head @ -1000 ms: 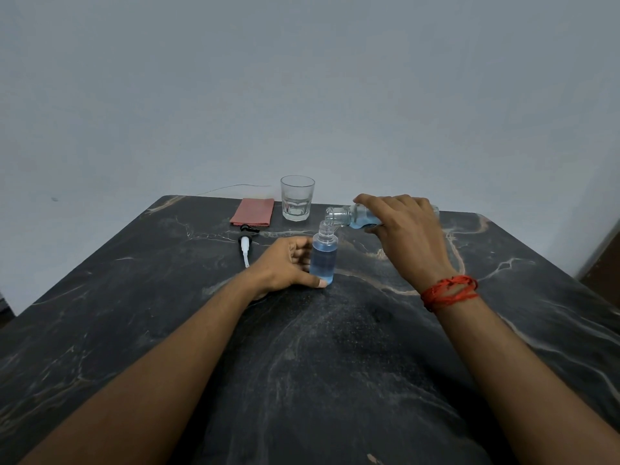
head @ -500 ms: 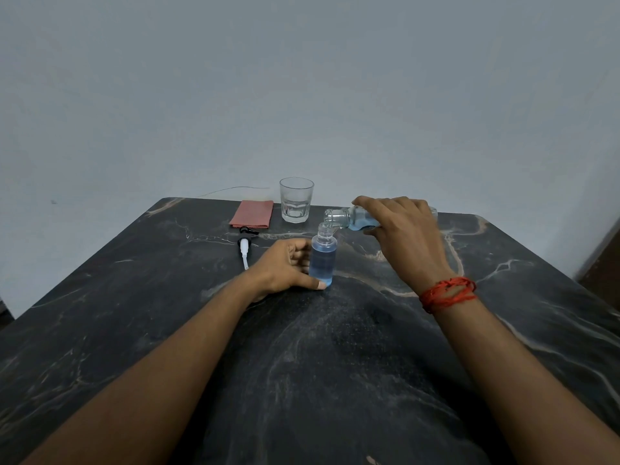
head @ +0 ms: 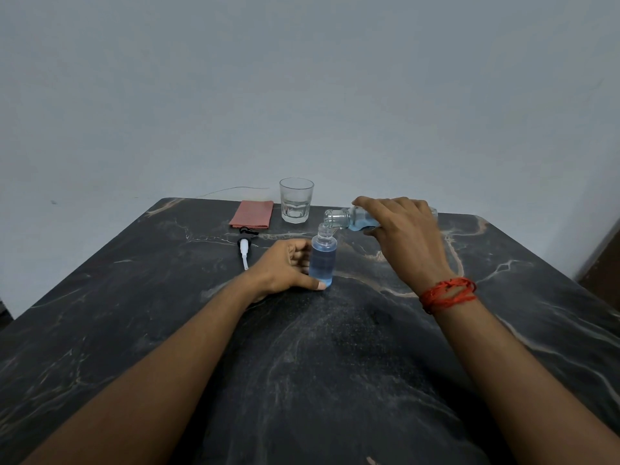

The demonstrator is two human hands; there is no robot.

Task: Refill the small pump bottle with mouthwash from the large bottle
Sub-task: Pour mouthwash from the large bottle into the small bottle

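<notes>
The small clear bottle [head: 322, 260] stands upright on the dark marble table [head: 335, 364], open at the top and nearly full of blue mouthwash. My left hand [head: 285, 268] wraps its lower part and steadies it. My right hand [head: 402, 236] holds the large clear bottle [head: 352, 220] tipped almost level, its open mouth resting over the small bottle's neck. A little blue liquid lies in the large bottle; most of its body is hidden by my fingers. The pump head [head: 244, 248], black and white with a white tube, lies on the table left of my left hand.
An empty drinking glass [head: 296, 200] stands at the table's far edge, with a folded pink cloth [head: 252, 214] to its left. A thin wire runs along the wall behind them. The table's right edge drops off near a brown surface at far right.
Both hands and both bottles keep the same pose; the large bottle stays tipped over the small one. Any rise in the small bottle's level is too slight to tell.
</notes>
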